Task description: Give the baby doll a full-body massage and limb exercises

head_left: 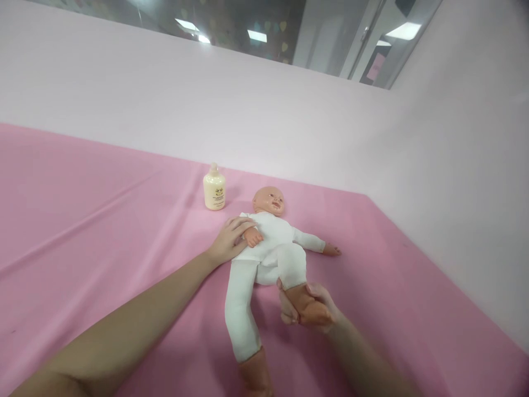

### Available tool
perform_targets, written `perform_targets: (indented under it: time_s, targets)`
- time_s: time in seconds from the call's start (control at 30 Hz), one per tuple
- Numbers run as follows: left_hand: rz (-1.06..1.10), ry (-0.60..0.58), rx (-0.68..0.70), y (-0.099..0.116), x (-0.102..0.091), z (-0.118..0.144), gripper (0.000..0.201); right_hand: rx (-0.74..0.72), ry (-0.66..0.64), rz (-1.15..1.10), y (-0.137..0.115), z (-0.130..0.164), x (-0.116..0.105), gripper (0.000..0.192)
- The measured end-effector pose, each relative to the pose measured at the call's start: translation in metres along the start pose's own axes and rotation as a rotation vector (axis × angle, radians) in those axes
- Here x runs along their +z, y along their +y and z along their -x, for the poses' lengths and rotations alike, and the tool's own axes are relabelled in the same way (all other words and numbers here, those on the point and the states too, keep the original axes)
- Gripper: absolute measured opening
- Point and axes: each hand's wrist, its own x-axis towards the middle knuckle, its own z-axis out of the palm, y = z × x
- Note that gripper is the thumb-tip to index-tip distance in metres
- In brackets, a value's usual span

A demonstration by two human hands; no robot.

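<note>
Head view: you look down at a baby doll (pixel 270 242) lying face up on a pink cloth (pixel 103 220) spread over the counter.
Left hand (pixel 230 238): your grip is open, palm laid flat on the doll's near arm and side, pinning without clasping.
Right hand (pixel 308 306): your grip is wrapped shut around the doll's foot (pixel 301 300), that leg bent up at the knee.
Progress: the doll is laid out and steadied, one leg lifted; the bottle (pixel 214 189) stands capped and apart, seemingly untouched, so any lotion work looks still ahead.
Doll: hard, glossy plastic head, hands and feet; soft white knit suit, wrinkled at the hips.
Bottle: squat, cream, smooth plastic, rounded shoulders, small cap.
Cloth: matte, felt-like, long shallow creases.
Wall (pixel 289 110): pale pink, plain.
</note>
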Motion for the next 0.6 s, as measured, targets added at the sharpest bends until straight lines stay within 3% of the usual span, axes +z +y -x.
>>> perform_targets:
  time_s: [0.3,0.6]
  targets:
    - [-0.103,-0.04,0.078,0.0,0.001,-0.001,0.045,-0.022,0.312,-0.137,-0.006,-0.009,0.005,0.029]
    - [-0.186,-0.039,0.157,0.0,0.001,-0.001,0.049,-0.057,0.368,-0.028,-0.004,-0.01,0.01,0.028]
